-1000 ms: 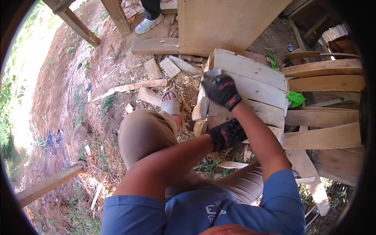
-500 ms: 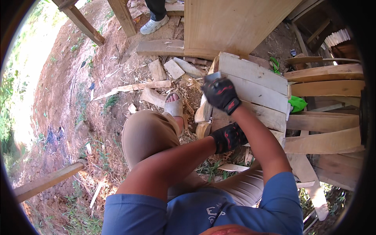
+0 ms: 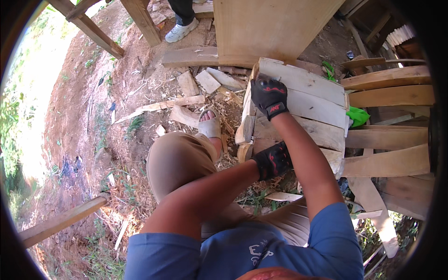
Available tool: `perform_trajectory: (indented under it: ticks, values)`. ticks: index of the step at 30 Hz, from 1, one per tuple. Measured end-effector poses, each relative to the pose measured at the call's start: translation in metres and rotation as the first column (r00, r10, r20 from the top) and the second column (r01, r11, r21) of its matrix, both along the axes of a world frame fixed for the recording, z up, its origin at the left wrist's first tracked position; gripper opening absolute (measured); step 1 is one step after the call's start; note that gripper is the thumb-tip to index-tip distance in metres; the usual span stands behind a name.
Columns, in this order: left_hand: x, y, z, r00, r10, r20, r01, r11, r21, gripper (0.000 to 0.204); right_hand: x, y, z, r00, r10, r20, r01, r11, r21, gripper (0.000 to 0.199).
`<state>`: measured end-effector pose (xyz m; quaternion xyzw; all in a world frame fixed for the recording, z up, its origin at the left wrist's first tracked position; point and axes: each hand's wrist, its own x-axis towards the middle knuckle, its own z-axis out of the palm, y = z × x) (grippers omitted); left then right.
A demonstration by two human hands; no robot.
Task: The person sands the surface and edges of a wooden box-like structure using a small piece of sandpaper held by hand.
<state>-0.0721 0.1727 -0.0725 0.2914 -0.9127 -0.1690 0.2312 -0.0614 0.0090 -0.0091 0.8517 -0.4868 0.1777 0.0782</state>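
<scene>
A box-like piece made of pale wooden planks [image 3: 308,105] lies in front of me, right of my knee. On its left upper part, my right hand [image 3: 269,99], in a black glove with red marks, is closed with the knuckles up. Whatever is in its fingers is hidden beneath the glove. My left hand [image 3: 272,161], gloved alike, is against the near left side of the planks, under my right forearm. Its fingers are mostly hidden. Rough wooden block ends [image 3: 245,130] stick out along the left side of the planked piece.
A large wooden panel [image 3: 275,28] stands just beyond. Curved planks [image 3: 387,137] lie in a row at the right, with a green bag [image 3: 358,116] beside them. Offcuts [image 3: 188,84] and shavings litter the dirt. Another person's shoe [image 3: 181,31] is at the far left.
My right hand has shifted slightly right and nearer the planks' face. A grey, flat-faced thing that showed at its fingers is now out of sight. My left hand has barely moved.
</scene>
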Motion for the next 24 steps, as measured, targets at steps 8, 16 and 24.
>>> perform_trajectory:
  ticks: [8,16,24]
  values:
    - [-0.007,-0.004,-0.011,0.989,-0.013,-0.147,0.034,0.989,0.144,0.053,0.001,0.030,-0.024,0.994,0.072,0.081,-0.065,0.994,-0.088,0.025]
    - [-0.004,-0.015,0.020,0.977,0.069,0.204,-0.009,0.960,-0.281,0.063,0.012,0.044,-0.009,0.984,0.065,-0.169,-0.031,0.980,0.195,0.022]
    - [-0.004,-0.002,-0.001,0.710,0.434,-0.555,0.282,0.547,0.788,0.055,0.018,0.041,-0.023,0.999,-0.020,-0.049,0.021,0.999,0.031,0.021]
